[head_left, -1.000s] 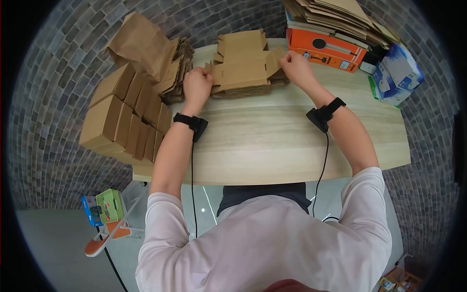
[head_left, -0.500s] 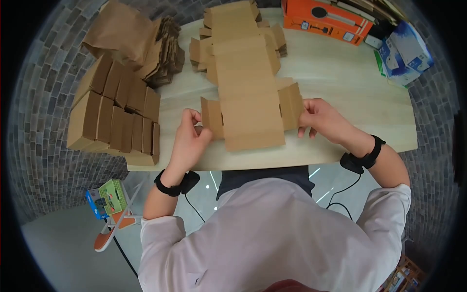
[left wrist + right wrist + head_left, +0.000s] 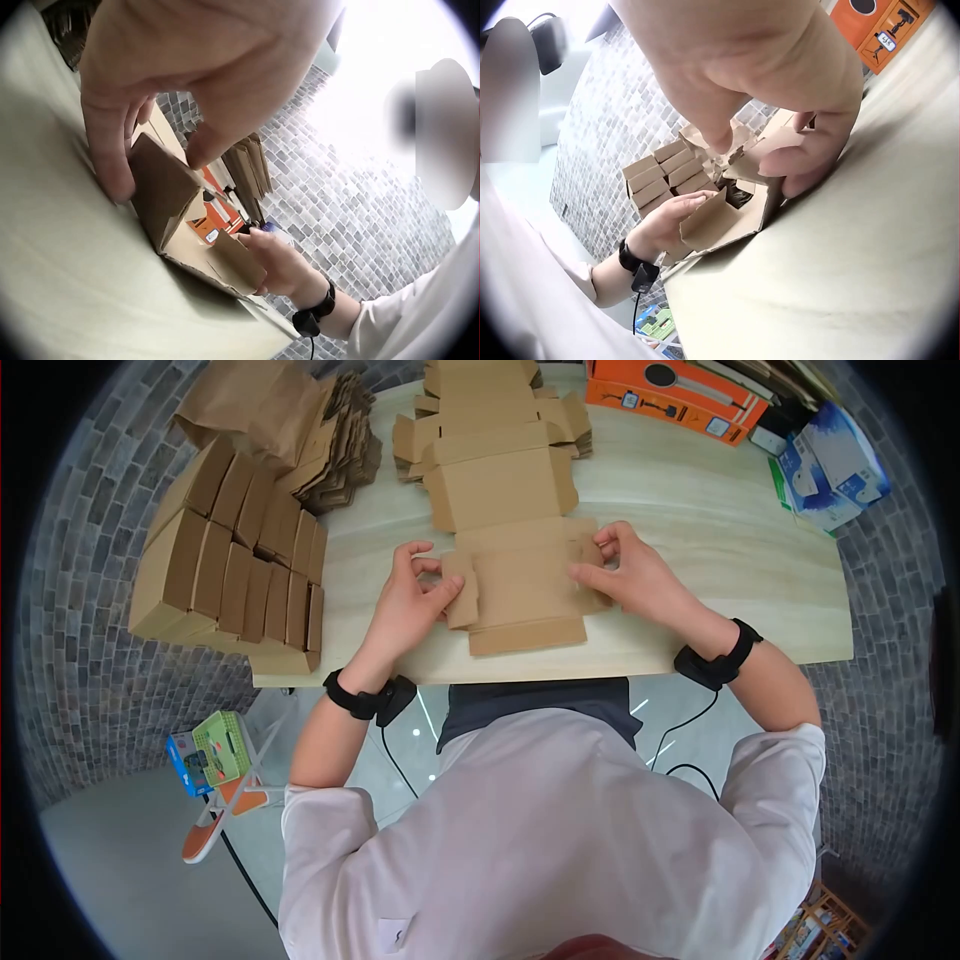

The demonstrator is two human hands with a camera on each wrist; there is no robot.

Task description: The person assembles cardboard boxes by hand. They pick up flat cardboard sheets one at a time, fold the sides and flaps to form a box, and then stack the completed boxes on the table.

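- Unfolded brown cardboard box blank (image 3: 525, 555): on pale wood-grain counter (image 3: 720, 565), near its front edge, between the hands; side flaps raised.
- Left hand (image 3: 405, 605): thumb and fingers curled round left flap (image 3: 460, 616), pinching it.
- Right hand (image 3: 642, 578): likewise pinching right flap (image 3: 594, 599).
- Behind blank: stack of flat brown cardboard sheets (image 3: 485, 405).
- Left side: rows of small brown cardboard boxes (image 3: 225, 560).
- Far right: orange printed carton (image 3: 690, 395).

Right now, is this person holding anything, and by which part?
Yes, an unfolded cardboard box: the left hand holds its left side flap, and the right hand holds its right side flap.
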